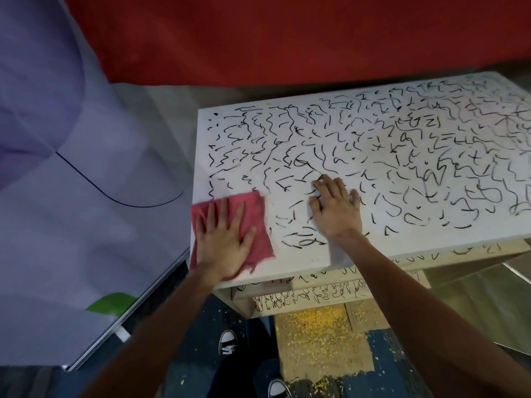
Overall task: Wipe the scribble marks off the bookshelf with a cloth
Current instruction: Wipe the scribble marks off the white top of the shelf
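Bookshelf [301, 261] wiping looked barely begun: left hand [222, 242] pressed the cloth [258, 225] flat at the corner, right hand [336, 211] lay flat, bracing; scribble marks [324, 162] called for firm rightward strokes.

Nothing in view can be read as a word, number, label or brand. The black scribble marks [300, 161] covering the white top of the bookshelf [287, 262] are loose squiggles, dashes, crosses and loops that spell nothing. Marks of the same kind run along its lower shelf edges [310, 294] and are just as unreadable. The lilac panel [86, 225] on the left bears only a thin dark curved line [135, 206] and a green patch [112, 304], which is no lettering.
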